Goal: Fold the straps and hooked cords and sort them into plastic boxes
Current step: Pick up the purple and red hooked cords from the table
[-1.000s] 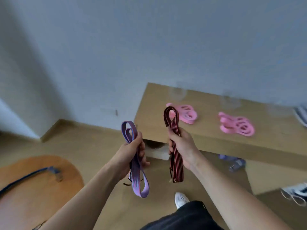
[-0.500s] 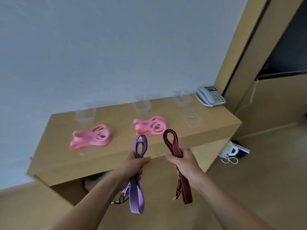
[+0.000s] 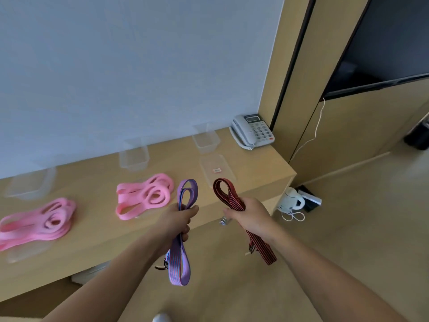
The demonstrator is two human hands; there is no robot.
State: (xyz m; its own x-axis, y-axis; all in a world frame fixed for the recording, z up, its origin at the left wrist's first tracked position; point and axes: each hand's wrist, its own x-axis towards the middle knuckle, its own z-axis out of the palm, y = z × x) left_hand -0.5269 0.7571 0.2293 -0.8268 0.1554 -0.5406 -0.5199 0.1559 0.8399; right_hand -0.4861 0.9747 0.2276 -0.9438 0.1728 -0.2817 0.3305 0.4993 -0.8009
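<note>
A folded purple cord [image 3: 180, 263] hangs from the left hand [image 3: 177, 221], whose fingers curl tight round its middle; the right hand [image 3: 251, 217] grips a folded red-striped cord [image 3: 226, 191] the same way. Both are held in the air at the near edge of the wooden surface [image 3: 97, 189], where pink strap bundles [image 3: 144, 196] lie before clear plastic boxes [image 3: 205, 138]

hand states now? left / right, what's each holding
Left hand: closed, gripping the folded purple cord.
Right hand: closed, gripping the folded red cord.
</note>
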